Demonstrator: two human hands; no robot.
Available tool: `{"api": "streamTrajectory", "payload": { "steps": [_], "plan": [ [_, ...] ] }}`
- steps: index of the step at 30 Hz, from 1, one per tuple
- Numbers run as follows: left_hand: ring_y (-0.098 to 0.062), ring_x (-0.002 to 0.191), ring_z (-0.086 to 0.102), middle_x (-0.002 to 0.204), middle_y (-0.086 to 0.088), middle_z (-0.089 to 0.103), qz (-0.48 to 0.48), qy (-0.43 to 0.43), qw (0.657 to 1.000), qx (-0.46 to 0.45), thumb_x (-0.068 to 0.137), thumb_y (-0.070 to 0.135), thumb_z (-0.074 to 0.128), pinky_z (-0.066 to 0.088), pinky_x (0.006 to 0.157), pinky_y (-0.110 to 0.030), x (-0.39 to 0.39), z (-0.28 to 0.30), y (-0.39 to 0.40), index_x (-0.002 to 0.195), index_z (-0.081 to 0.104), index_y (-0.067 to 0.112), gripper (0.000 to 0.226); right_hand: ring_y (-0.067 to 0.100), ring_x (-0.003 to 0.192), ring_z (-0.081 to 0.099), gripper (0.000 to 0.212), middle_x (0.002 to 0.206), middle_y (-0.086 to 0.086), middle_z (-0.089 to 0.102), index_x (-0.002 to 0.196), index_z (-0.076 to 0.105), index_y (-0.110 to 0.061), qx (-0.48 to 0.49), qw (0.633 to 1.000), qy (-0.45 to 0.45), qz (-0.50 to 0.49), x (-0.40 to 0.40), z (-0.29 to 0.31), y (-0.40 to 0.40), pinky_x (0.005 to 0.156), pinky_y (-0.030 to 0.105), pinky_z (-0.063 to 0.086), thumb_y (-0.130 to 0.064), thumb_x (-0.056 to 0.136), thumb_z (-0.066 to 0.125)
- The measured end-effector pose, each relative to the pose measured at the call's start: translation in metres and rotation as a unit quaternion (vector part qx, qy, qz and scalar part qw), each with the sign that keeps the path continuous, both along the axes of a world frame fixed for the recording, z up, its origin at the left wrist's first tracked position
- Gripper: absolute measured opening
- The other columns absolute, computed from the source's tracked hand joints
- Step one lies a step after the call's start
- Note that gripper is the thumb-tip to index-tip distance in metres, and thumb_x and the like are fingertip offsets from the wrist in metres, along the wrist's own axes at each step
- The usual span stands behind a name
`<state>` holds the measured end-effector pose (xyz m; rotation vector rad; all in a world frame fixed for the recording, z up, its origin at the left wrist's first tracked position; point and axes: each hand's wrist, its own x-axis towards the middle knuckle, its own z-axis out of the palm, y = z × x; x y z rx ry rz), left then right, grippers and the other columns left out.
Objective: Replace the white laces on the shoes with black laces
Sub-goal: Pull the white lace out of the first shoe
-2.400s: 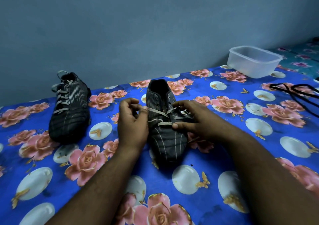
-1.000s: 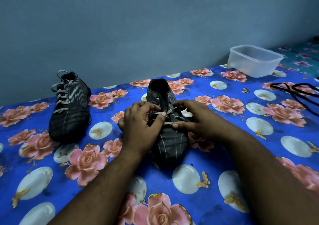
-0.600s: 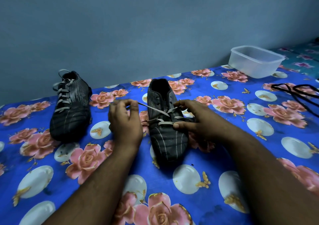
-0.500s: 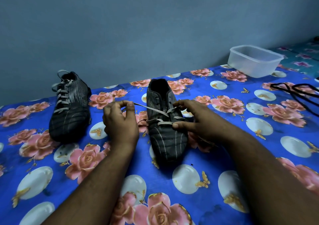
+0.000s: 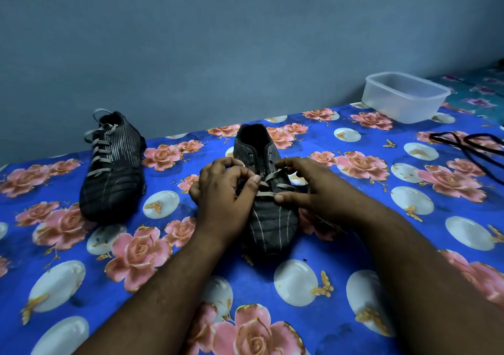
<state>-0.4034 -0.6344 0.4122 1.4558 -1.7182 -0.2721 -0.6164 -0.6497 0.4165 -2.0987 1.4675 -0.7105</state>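
A black striped shoe [image 5: 268, 218] lies in the middle of the floral cloth, toe toward me, its upper eyelets bare and its white lace [image 5: 275, 184] still crossing the lower ones. My left hand [image 5: 222, 191] sits at the shoe's left side, fingers curled, pinching the lace at the crossings. My right hand [image 5: 311, 188] rests on the shoe's right side, thumb pressing a lace strand near the tongue, fingers curved over the edge. A second black shoe [image 5: 111, 169], fully laced in white, lies to the left. Black laces [image 5: 469, 143] lie at the right edge.
A clear plastic tub [image 5: 403, 97] stands at the back right by the grey-blue wall. The blue floral cloth [image 5: 81, 273] covers the whole surface.
My left hand drew the white lace out to the left, then came back to the shoe and now pinches the lace at its middle. The right hand stayed on the shoe.
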Motion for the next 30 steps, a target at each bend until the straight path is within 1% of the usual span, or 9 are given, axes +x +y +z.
{"api": "streamTrajectory", "payload": {
  "steps": [3,8,11,13,16,19,23,26,30],
  "plan": [
    [-0.014,0.12,0.045,0.117,0.009,0.057,0.004,0.007,1.0,0.0,0.087,0.048,0.052,0.029,0.103,-0.038,0.0,-0.002,-0.003,0.093,0.072,0.028,0.029,0.012,0.132,0.045,0.085,0.136,-0.01,0.054,0.139,0.046,-0.044,0.005,1.0,0.0,0.001,0.0,-0.001,-0.001,0.111,0.045,0.04,-0.081,0.063,0.058],
    [-0.03,0.122,0.05,0.123,-0.01,0.059,0.143,0.134,0.98,-0.022,0.1,0.03,0.06,0.037,0.104,-0.041,0.016,-0.004,-0.015,0.1,0.072,0.01,0.023,0.014,0.129,0.046,0.07,0.136,-0.011,0.054,0.14,0.046,-0.044,0.001,1.0,0.014,-0.003,-0.002,-0.004,-0.003,0.109,0.045,0.041,-0.063,0.078,0.071],
    [-0.031,0.125,0.048,0.127,-0.012,0.058,0.19,0.172,0.967,-0.001,0.099,0.028,0.062,0.033,0.1,-0.033,0.023,-0.005,-0.018,0.102,0.072,0.013,0.019,0.015,0.129,0.045,0.072,0.136,-0.011,0.054,0.14,0.045,-0.044,-0.002,1.0,0.02,-0.002,-0.002,-0.004,-0.004,0.11,0.045,0.04,-0.067,0.076,0.07],
    [-0.028,0.125,0.048,0.127,-0.007,0.058,0.176,0.162,0.971,-0.014,0.096,0.036,0.066,0.031,0.097,-0.029,0.021,-0.005,-0.017,0.102,0.072,0.019,0.02,0.014,0.129,0.046,0.071,0.137,-0.01,0.054,0.14,0.045,-0.044,-0.006,1.0,0.023,-0.001,-0.002,-0.005,-0.005,0.11,0.045,0.04,-0.066,0.078,0.071],
    [-0.011,0.125,0.043,0.128,0.007,0.056,0.095,0.107,0.989,-0.047,0.088,0.06,0.062,0.028,0.1,-0.028,0.013,-0.001,-0.009,0.109,0.071,0.033,0.035,0.013,0.127,0.046,0.078,0.135,-0.01,0.054,0.14,0.045,-0.044,-0.002,1.0,0.025,0.004,-0.002,-0.004,-0.004,0.108,0.045,0.041,-0.076,0.071,0.064],
    [-0.011,0.122,0.044,0.119,0.013,0.057,0.031,0.033,0.999,-0.03,0.078,0.064,0.06,0.028,0.101,-0.028,0.003,-0.001,-0.002,0.093,0.068,0.046,0.025,0.013,0.126,0.047,0.082,0.133,-0.01,0.055,0.139,0.046,-0.043,-0.003,1.0,0.021,0.004,-0.002,-0.003,-0.004,0.108,0.045,0.042,-0.079,0.067,0.06],
    [-0.008,0.109,0.044,0.109,0.013,0.055,0.01,0.022,1.0,-0.008,0.08,0.052,0.065,0.022,0.089,-0.022,0.001,-0.005,-0.003,0.083,0.068,0.035,0.017,0.014,0.128,0.047,0.073,0.135,-0.01,0.054,0.14,0.046,-0.042,-0.007,1.0,0.025,-0.003,-0.001,-0.005,-0.005,0.108,0.046,0.042,-0.067,0.076,0.07],
    [-0.008,0.109,0.043,0.11,0.011,0.054,0.004,0.032,0.999,0.004,0.082,0.053,0.057,0.026,0.093,-0.027,0.0,-0.005,-0.004,0.086,0.069,0.03,0.027,0.015,0.128,0.047,0.073,0.135,-0.009,0.054,0.141,0.047,-0.04,-0.008,1.0,0.025,-0.001,-0.002,-0.004,-0.005,0.108,0.046,0.042,-0.066,0.077,0.07],
    [-0.022,0.114,0.052,0.113,-0.001,0.057,0.01,0.116,0.993,0.005,0.09,0.045,0.051,0.038,0.103,-0.041,0.002,-0.003,-0.004,0.09,0.064,0.022,0.026,0.012,0.126,0.047,0.084,0.134,-0.01,0.054,0.141,0.047,-0.041,-0.001,1.0,0.022,0.0,-0.001,-0.001,-0.004,0.108,0.045,0.042,-0.079,0.067,0.059]
  ]
}}
